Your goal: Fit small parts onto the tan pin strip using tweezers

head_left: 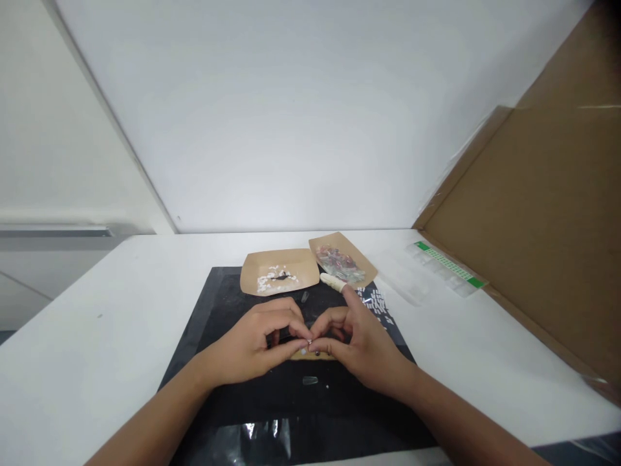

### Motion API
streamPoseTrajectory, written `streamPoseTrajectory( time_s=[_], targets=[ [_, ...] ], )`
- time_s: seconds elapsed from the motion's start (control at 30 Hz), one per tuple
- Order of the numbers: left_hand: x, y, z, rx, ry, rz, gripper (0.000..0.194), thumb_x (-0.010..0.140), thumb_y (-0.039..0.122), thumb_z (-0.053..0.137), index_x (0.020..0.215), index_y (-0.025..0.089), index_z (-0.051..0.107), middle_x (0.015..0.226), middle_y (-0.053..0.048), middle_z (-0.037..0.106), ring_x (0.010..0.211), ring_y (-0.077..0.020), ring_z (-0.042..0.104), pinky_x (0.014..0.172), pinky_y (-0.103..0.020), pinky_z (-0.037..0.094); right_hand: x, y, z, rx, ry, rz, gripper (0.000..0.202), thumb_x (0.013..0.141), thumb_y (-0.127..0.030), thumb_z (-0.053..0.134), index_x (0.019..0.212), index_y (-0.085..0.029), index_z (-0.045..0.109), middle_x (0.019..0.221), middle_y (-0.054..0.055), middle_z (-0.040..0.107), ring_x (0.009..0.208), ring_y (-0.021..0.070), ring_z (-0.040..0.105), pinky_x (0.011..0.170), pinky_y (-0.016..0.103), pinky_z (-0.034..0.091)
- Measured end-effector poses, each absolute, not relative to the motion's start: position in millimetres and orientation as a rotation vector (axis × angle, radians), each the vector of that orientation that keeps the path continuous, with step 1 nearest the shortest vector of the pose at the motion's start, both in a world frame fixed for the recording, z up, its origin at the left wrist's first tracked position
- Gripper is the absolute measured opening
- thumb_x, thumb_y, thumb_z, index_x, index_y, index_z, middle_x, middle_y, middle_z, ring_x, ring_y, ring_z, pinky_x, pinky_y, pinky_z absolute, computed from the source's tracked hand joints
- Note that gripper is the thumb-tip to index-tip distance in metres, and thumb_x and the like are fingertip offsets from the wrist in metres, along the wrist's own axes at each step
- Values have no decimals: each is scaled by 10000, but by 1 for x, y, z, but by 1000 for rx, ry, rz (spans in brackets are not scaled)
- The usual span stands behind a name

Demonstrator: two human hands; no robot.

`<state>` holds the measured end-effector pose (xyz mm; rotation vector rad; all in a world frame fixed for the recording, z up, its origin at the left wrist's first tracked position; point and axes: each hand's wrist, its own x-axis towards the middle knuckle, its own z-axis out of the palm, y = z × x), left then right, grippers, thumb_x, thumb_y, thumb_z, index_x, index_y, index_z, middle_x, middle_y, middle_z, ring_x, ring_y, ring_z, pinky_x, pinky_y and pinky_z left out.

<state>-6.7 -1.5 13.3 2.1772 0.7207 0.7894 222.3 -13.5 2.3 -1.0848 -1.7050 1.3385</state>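
The left hand (pixel 264 336) and the right hand (pixel 356 340) meet, and their fingertips pinch one tiny piece (pixel 310 341) between them. Under the fingertips is a tan strip (pixel 295 355); beyond the hands are two trays (pixel 250 275) (pixel 371 270).

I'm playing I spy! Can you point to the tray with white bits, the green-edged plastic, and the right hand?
Tray with white bits (pixel 250 266): head view, bare inside.
Green-edged plastic (pixel 449 263): head view, green strip.
Right hand (pixel 361 340): head view, back.
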Motion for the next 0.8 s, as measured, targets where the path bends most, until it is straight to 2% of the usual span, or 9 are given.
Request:
streamPoseTrajectory(
  time_s=[0.23,0.4,0.5,0.67,0.8],
  targets=[
    [-6,-3,13,2115,729,799,123,986,250,620,1012,208,733,956,-49,649,805,-129,620,646,-229,496,223,-14,8,-1010,-1754,1369,467,849,-215,756,1100,-262,364,890,-36,716,712,117,629,611,267,454],
    [-8,-3,13,2073,752,771,116,971,255,635,993,202,736,939,-49,633,790,-131,603,625,-220,489,223,-16,11,-978,-1810,1322,418,889,-211,714,1137,-257,381,925,-32,701,878,140,684,808,323,543],
    [-9,-2,13,2027,767,744,101,952,256,657,978,200,737,927,-45,629,781,-127,598,586,-197,462,222,-17,11,-957,-1801,1326,400,900,-203,695,1133,-256,374,939,-30,696,917,148,704,870,353,561],
    [-9,-2,15,1972,777,713,109,919,279,703,962,190,750,912,-39,620,726,-106,575,528,-168,411,221,-18,9,-962,-1786,1340,416,895,-202,700,1118,-260,353,936,-20,695,899,158,726,832,348,588],
    [-9,-1,14,1957,781,700,99,924,272,696,950,195,753,901,-33,617,746,-112,581,567,-183,429,221,-18,10,-955,-1825,1313,379,901,-229,703,1028,-267,348,936,-8,706,888,160,728,830,350,598]
  ],
)
